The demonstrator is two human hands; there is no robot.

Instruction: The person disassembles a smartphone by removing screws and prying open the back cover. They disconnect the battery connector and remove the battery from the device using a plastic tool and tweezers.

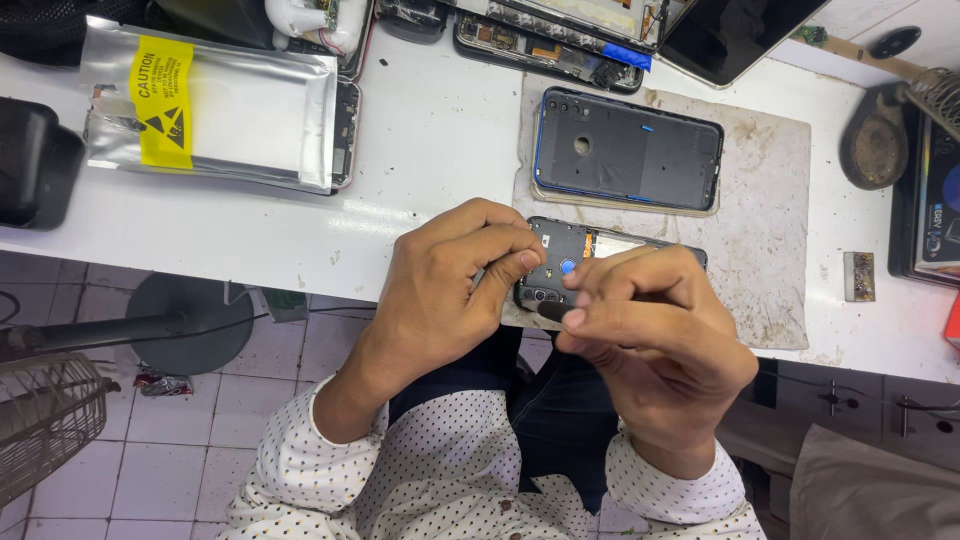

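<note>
My left hand (440, 290) pinches the opened phone (560, 262) at the worktop (430, 140) edge; right hand (650, 330) grips a thin dark tool (552, 312). I'd brace both wrists, keeping the tip steady.

left hand (440, 285): grips opened phone (565, 265), frame centre
right hand (650, 330): pinches dark tool (552, 312)
upper right: back cover (628, 150) on mat (770, 240)
</note>
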